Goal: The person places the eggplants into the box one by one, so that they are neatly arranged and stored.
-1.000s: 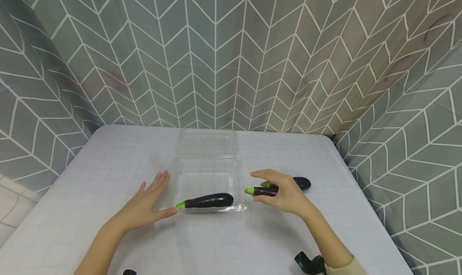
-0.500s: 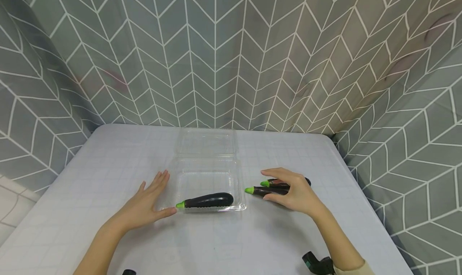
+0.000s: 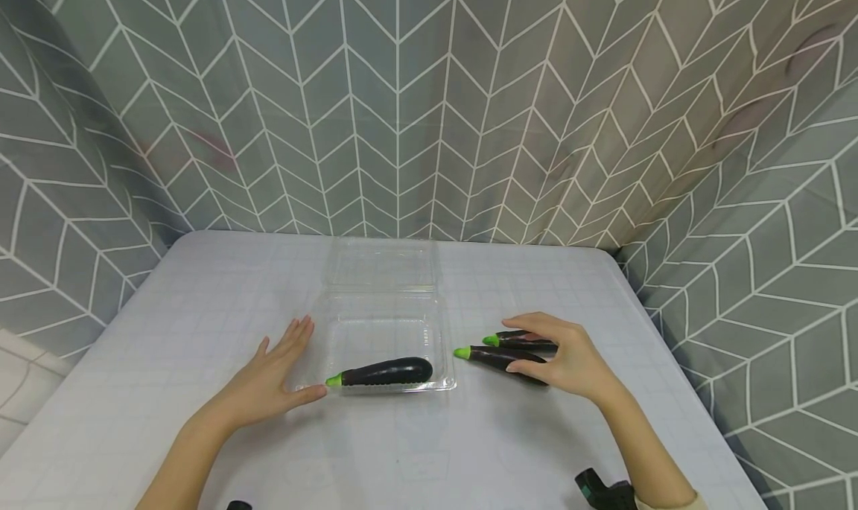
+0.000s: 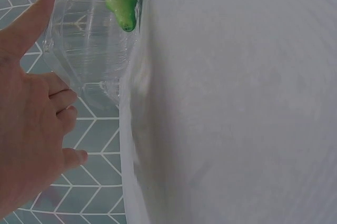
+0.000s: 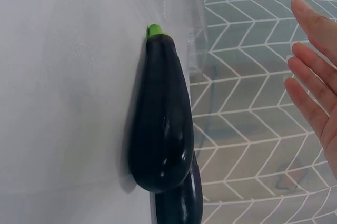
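A clear plastic clamshell container [image 3: 378,335] lies with its lid [image 3: 383,266] folded back. One eggplant [image 3: 389,371] with a green stem rests along its front side. My left hand [image 3: 268,383] is spread flat at the container's left, thumb close to the front corner; the left wrist view shows the hand [image 4: 34,113] beside the clear wall. Right of the container, two more eggplants lie side by side, the nearer eggplant [image 3: 496,356] and the farther eggplant [image 3: 516,340]. Over their thick ends arches my right hand [image 3: 566,357], holding nothing. The right wrist view has its fingers [image 5: 310,69] extended, apart from them.
A white cloth-covered table [image 3: 415,450] carries everything. Grey patterned curtain [image 3: 402,108] hangs behind the table and along both sides. A black device [image 3: 606,491] sits at the right wrist, and part of another black item [image 3: 239,505] shows at the bottom edge.
My right hand has drawn back to the right over the two eggplants, uncovering more of the nearer one. The left hand and the container have stayed in place.
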### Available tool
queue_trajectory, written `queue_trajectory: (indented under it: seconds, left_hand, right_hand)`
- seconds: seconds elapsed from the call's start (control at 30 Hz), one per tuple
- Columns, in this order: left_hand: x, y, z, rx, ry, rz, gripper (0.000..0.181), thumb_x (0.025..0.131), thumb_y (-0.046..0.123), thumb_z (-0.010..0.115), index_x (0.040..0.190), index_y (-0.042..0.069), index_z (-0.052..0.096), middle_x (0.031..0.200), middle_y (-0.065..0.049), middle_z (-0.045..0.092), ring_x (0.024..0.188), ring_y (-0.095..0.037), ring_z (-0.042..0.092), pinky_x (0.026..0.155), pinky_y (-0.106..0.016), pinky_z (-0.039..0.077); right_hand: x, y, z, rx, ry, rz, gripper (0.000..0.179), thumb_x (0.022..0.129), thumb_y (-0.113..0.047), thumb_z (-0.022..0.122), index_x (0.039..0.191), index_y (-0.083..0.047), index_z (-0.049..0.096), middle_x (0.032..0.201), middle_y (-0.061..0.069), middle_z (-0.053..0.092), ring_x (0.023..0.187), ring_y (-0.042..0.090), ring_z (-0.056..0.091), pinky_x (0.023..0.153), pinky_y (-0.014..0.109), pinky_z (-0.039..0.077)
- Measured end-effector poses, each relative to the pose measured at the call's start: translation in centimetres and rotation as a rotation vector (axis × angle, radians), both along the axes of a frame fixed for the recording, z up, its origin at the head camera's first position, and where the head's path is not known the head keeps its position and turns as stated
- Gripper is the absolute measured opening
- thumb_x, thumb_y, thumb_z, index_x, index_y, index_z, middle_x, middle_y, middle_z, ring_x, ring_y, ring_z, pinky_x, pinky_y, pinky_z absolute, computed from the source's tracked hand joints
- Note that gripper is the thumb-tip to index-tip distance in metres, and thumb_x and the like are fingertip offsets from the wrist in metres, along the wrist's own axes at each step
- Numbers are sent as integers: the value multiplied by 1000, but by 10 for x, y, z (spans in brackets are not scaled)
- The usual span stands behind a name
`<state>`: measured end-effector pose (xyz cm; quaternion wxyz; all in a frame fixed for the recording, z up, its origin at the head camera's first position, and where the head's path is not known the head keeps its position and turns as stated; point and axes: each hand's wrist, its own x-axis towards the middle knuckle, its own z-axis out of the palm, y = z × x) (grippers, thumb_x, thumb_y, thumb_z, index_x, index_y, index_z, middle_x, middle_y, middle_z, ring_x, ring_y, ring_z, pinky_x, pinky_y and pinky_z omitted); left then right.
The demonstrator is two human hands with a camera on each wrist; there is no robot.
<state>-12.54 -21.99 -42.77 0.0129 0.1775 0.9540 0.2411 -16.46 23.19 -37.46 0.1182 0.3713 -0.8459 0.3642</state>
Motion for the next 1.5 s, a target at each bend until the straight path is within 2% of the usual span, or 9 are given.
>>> queue_trajectory:
  seconds: [0.2, 0.4, 0.57, 0.7, 0.87, 1.03, 1.1, 1.23, 1.5]
  left_hand:
    - [0, 0, 1, -1, -1, 3, 105, 80, 55, 70, 150, -5, 21, 157, -20, 18, 144, -38, 13, 108, -68, 9]
    - [0, 0, 2, 2, -8, 4, 105, 80, 57, 69, 151, -4, 21, 157, -20, 17, 145, -37, 12, 109, -68, 9]
    - [0, 0, 1, 6, -11, 7, 106, 80, 58, 69, 151, -3, 20, 158, -19, 17, 145, -37, 12, 109, -67, 9]
    - [0, -1, 0, 0, -10, 7, 106, 80, 60, 68, 152, -2, 19, 158, -20, 17, 145, -37, 12, 109, -67, 9]
    - [0, -1, 0, 0, -9, 6, 106, 80, 59, 68, 151, -4, 20, 157, -20, 17, 145, -38, 13, 109, -68, 9]
    - [0, -1, 0, -4, 0, 4, 106, 80, 59, 68, 150, -4, 21, 157, -20, 18, 144, -39, 14, 108, -68, 10]
    - [-1, -1, 0, -5, 1, 4, 106, 80, 58, 69, 151, -4, 21, 157, -20, 18, 144, -39, 14, 108, -68, 11]
    - [-1, -1, 0, -2, -2, 5, 106, 80, 57, 69, 151, -3, 20, 157, -20, 18, 144, -39, 14, 109, -68, 10]
    - [-1, 0, -2, -19, 1, 8, 105, 80, 57, 69, 152, -2, 19, 157, -19, 18, 144, -38, 14, 109, -67, 11]
  right_hand:
    - [-1, 8, -2, 10, 5, -8, 58, 65, -14, 90, 118, -14, 68, 115, -1, 67, 106, 13, 62, 83, 20, 53]
    - [0, 12, -5, 6, 8, -19, 57, 60, -7, 91, 113, -6, 69, 112, 6, 69, 102, 18, 64, 83, 19, 52]
    - [10, 5, 8, -9, -4, -19, 54, 59, 0, 89, 109, -2, 69, 107, 12, 69, 100, 21, 64, 82, 16, 51]
    - [14, 4, 12, -33, -15, -8, 54, 60, 2, 88, 110, -4, 69, 106, 15, 68, 100, 15, 64, 82, 15, 50]
    - [9, 13, -5, -32, -54, -47, 53, 61, 2, 88, 110, -3, 69, 107, 14, 68, 100, 12, 64, 79, 19, 53]
    - [-2, 29, -33, -16, -131, -92, 52, 63, -3, 88, 111, -3, 69, 112, 9, 68, 100, 18, 65, 77, 35, 57]
    - [-3, 32, -38, -19, -159, -96, 52, 64, -5, 88, 112, -5, 69, 113, 7, 68, 99, 19, 65, 78, 40, 57]
    - [-4, 36, -44, 5, -184, -133, 48, 67, -11, 88, 112, -9, 71, 111, 3, 68, 98, 19, 66, 79, 38, 57]
    - [-4, 39, -54, 142, -124, -233, 43, 67, -16, 89, 107, -13, 73, 104, -1, 70, 96, 21, 66, 78, 31, 57]
